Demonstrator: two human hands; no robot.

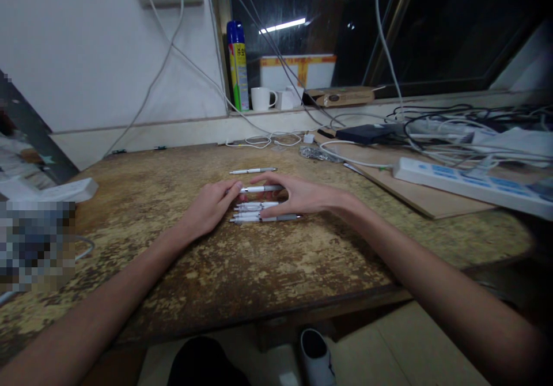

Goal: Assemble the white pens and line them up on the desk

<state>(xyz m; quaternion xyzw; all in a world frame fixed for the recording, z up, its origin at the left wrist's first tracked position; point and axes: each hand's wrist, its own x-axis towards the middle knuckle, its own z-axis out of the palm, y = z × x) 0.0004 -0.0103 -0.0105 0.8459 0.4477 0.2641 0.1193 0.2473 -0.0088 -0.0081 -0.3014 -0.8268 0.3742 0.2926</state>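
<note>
My left hand (211, 204) pinches the left end of a white pen (259, 189) between thumb and fingers. The pen's right end reaches into the gap of my right hand (298, 193), which arches over the pens with thumb and fingers spread apart. Below that pen, several more white pens (246, 218) lie side by side on the worn wooden table (268, 271), partly hidden by my right thumb. The nearest of them has a grey grip section toward its right end. Beyond my hands lies a single white-and-grey pen (253, 171), apart from the others.
To the right, a white power strip (470, 187) and tangled cables rest on a brown board (423, 196). A white cable (259, 141) is coiled at the table's back. On the sill stand a spray can (237, 69), a white mug (261, 98) and a cardboard box (341, 96).
</note>
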